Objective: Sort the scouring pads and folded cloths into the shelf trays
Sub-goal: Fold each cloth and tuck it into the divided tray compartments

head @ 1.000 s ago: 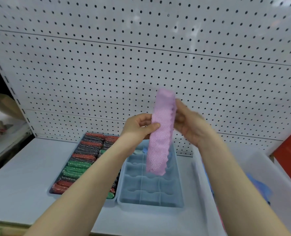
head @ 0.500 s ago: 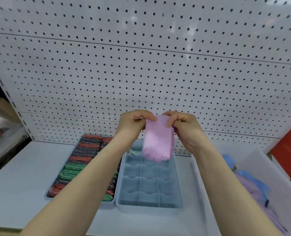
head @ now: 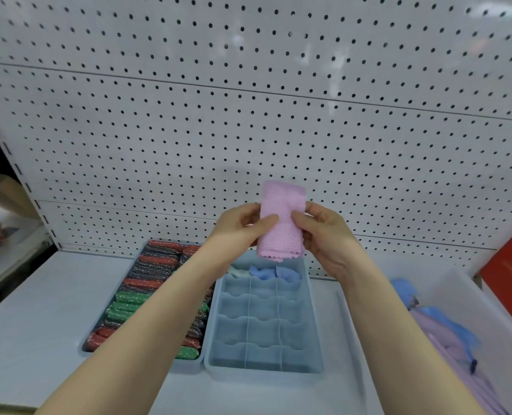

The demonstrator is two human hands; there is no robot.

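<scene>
honestly both hands, left hand and right hand, are pinching the folded pink waffle-textured cloth above the pale blue divided plastic tray. if either pinch is loosening it's probably unfolding, or jamming across two wavy compartments.

front tray cells open, back row filled

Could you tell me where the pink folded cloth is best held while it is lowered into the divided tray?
Probably by its upper half, pinched from both sides. The pink folded cloth stands upright above the divided tray, loose scalloped edge down. The left hand and right hand hold its mid-height, thumbs in front. A higher grip would leave the lower end free to enter an empty compartment.
</scene>
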